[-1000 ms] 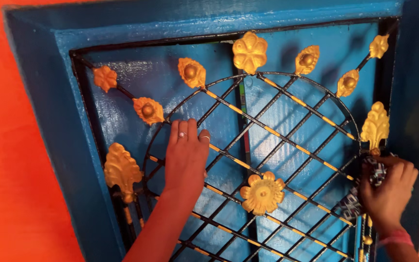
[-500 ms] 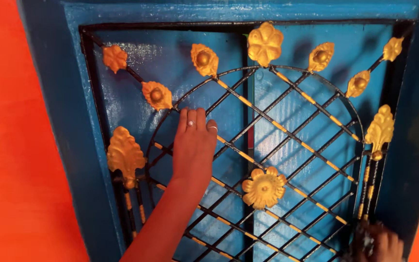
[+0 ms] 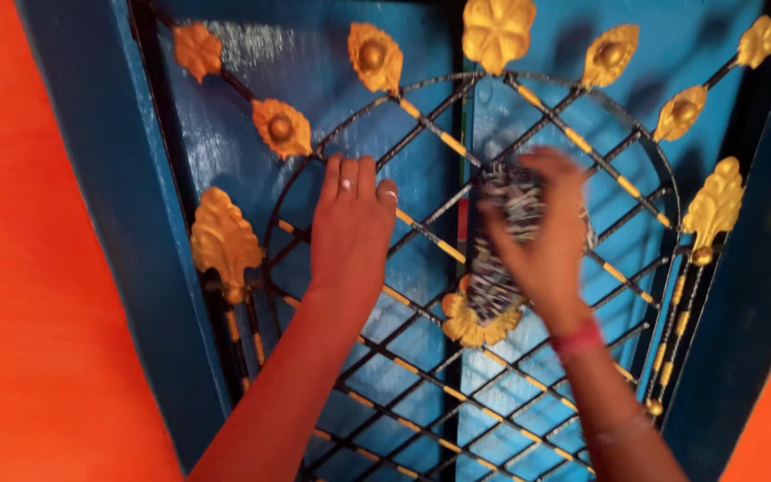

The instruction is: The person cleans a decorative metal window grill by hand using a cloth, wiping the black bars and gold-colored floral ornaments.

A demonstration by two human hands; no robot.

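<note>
So from my remote seat: the left hand (image 3: 347, 234) is laid flat against the black iron grille (image 3: 421, 357), fingers together and pointing up, palm on the bars just inside the left curve of the arch. Nothing is clamped in that grip, it's just pressed open on the metal. I can see two rings on those fingers.

The right hand (image 3: 542, 236) is up at the middle of the grille, a bit blurred, and its grip is closed around a patterned cloth (image 3: 503, 250), dark with pale speckles. The cloth is bunched against the bars and hangs down from the hand until its lower end overlaps the gold flower (image 3: 475, 327) at the centre of the lattice. I can't tell exactly how the fingers wrap it because of the blur. A pink band sits on that wrist.

Around them: gold leaf ornament (image 3: 222, 239) just left of the left hand, gold bud ornament (image 3: 280, 128) up and left of its fingertips, another gold leaf (image 3: 716, 205) well off to the right. Bars are crossed diagonally with yellow stripes painted on them. Behind the grille are glossy blue shutters (image 3: 252, 80), set in a blue frame (image 3: 100, 223), with orange wall (image 3: 20, 312) on the left side.
</note>
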